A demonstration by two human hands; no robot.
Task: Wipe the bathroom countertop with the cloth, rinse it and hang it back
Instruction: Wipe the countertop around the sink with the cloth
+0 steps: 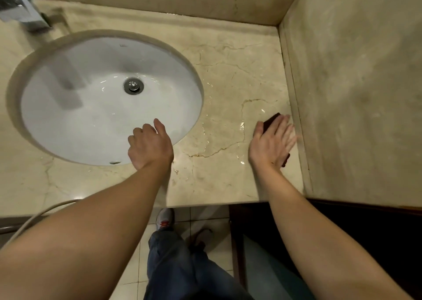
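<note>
A dark maroon cloth (271,120) lies flat on the beige marble countertop (230,76), close to the right side wall. My right hand (272,142) presses down on it with fingers spread and blurred; only the cloth's far corner and a sliver near my wrist show. My left hand (149,145) rests loosely curled on the front rim of the white oval sink (75,117), holding nothing. Wet streaks glisten on the marble between my two hands.
A chrome faucet (21,10) stands at the far left behind the sink. The drain (133,85) sits mid-basin. Marble walls (356,83) close the counter at the back and right. A pale hose (41,213) runs along the front edge at left. Tiled floor lies below.
</note>
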